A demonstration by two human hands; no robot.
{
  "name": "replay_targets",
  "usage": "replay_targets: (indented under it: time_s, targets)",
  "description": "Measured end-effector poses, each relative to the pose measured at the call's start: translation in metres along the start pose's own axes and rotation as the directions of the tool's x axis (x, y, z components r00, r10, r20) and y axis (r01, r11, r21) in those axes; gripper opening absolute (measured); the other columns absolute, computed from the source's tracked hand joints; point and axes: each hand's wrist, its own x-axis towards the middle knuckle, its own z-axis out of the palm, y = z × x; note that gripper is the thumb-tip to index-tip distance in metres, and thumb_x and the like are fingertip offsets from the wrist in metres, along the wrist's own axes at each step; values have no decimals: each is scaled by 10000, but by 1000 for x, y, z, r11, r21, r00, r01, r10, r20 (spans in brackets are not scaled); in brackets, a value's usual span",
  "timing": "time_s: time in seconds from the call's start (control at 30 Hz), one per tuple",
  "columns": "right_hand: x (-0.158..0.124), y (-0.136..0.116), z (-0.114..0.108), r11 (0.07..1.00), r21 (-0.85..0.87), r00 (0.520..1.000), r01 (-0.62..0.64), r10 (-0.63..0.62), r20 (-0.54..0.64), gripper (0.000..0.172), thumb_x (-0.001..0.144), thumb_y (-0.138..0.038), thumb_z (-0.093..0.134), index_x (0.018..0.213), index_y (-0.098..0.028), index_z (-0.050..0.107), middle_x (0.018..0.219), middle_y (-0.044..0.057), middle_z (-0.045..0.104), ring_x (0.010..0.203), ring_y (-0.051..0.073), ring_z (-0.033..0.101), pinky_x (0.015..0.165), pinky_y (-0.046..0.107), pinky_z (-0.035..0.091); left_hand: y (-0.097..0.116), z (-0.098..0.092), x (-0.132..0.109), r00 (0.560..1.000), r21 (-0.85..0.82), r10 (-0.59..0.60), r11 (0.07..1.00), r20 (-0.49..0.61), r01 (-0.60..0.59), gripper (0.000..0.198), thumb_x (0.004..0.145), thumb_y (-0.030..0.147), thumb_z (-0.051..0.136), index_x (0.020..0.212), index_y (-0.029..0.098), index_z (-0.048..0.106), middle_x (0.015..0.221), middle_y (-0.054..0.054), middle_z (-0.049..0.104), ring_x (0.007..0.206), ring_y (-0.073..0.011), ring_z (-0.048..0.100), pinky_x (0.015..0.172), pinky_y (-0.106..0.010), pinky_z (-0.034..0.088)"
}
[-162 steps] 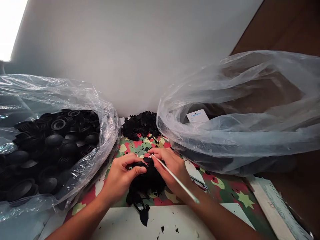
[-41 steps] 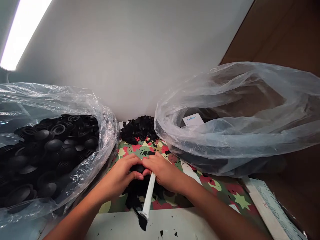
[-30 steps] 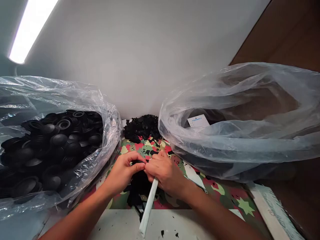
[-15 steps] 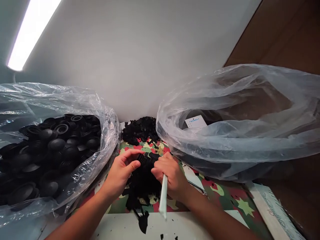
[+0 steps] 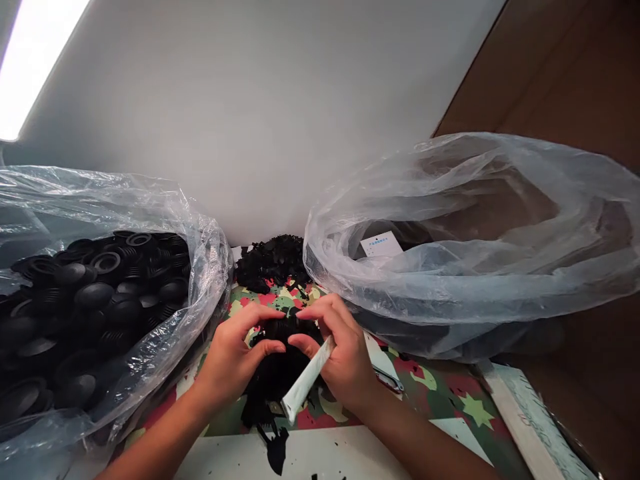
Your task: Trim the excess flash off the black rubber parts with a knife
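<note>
My left hand [image 5: 235, 357] pinches a black ribbed rubber piece [image 5: 287, 328] between thumb and fingers. Against the other side of that piece press the fingertips of my right hand [image 5: 347, 357]. A white, wrapped-looking stick [image 5: 306, 385] is tucked in my right hand and slants down to the left; whether it has a tip is hidden by the hand. Below the hands lies a dark pile of black rubber scraps [image 5: 277, 450], with ragged bits hanging over a white board [image 5: 320, 460].
On the left, a clear plastic bag [image 5: 213, 250] holds many black round rubber parts [image 5: 95, 297]. At right stands another open plastic bag [image 5: 450, 297] with a white card [image 5: 381, 244]. Black scraps [image 5: 273, 263] are heaped behind the patterned cloth [image 5: 450, 393].
My right hand has turned and its fingertips have come onto the black rubber piece opposite my left. The white stick has swung to point lower left. The view has shifted slightly right.
</note>
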Motion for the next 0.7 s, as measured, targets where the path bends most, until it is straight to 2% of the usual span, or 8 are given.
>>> replay_targets:
  time_s: [0.13, 0.23, 0.37, 0.5, 0.57, 0.63, 0.7]
  targets:
    - [0, 2, 3, 999, 30, 998, 41, -42, 42, 122, 931, -302, 670, 1002, -204, 689, 974, 55, 641, 909, 156, 633, 791, 266, 509, 6, 3, -3, 998, 101, 56, 993, -20, -53, 268, 775, 77, 656, 968, 243, 738, 939, -1, 756, 881, -179, 676, 802, -282, 500]
    - [-3, 5, 8, 998, 31, 996, 50, -52, 70, 75, 952, -218, 626, 961, -201, 698, 919, 36, 689, 859, 151, 651, 775, 279, 486, 10, 4, -5, 997, 113, 58, 992, -59, -51, 212, 767, 108, 690, 917, 243, 753, 847, 6, 751, 790, -176, 668, 754, -280, 501]
    - [-7, 5, 11, 998, 12, 997, 69, -70, 32, 93, 951, -188, 615, 886, -191, 681, 808, 9, 671, 735, 129, 611, 712, 280, 430, 7, 5, -9, 994, 13, -24, 1000, -105, 26, 116, 776, 160, 706, 860, 221, 759, 820, -11, 743, 743, -179, 667, 719, -280, 510]
    - [-8, 0, 10, 994, -39, 995, 103, -103, -5, 147, 941, -135, 564, 824, -180, 641, 731, 6, 631, 691, 125, 547, 690, 281, 371, 5, 8, -11, 988, -63, -99, 994, -120, 92, 63, 762, 230, 747, 812, 193, 760, 766, -25, 726, 719, -183, 660, 690, -276, 501]
    - [-7, -2, 11, 999, -30, 999, 37, -37, -5, 166, 908, -129, 534, 767, -176, 606, 706, 14, 606, 687, 134, 519, 683, 279, 365, 8, 11, -11, 987, -75, -70, 995, -144, 59, 58, 755, 243, 758, 772, 189, 746, 707, -13, 698, 665, -166, 637, 640, -261, 488]
    - [-5, -5, 12, 990, 67, 992, -120, 118, 32, 143, 848, -127, 510, 722, -176, 558, 688, 10, 573, 672, 133, 501, 649, 258, 368, 12, 14, -12, 983, -47, 17, 999, -185, -26, 29, 762, 215, 753, 754, 195, 733, 678, -1, 675, 636, -150, 618, 606, -246, 476]
    - [-3, -7, 15, 929, 213, 951, -304, 284, 119, 98, 809, -164, 499, 713, -178, 515, 679, 0, 541, 649, 124, 487, 602, 232, 365, 13, 18, -14, 966, 0, 134, 990, -221, -138, 50, 779, 164, 736, 756, 207, 727, 677, 5, 666, 634, -139, 611, 599, -237, 475]
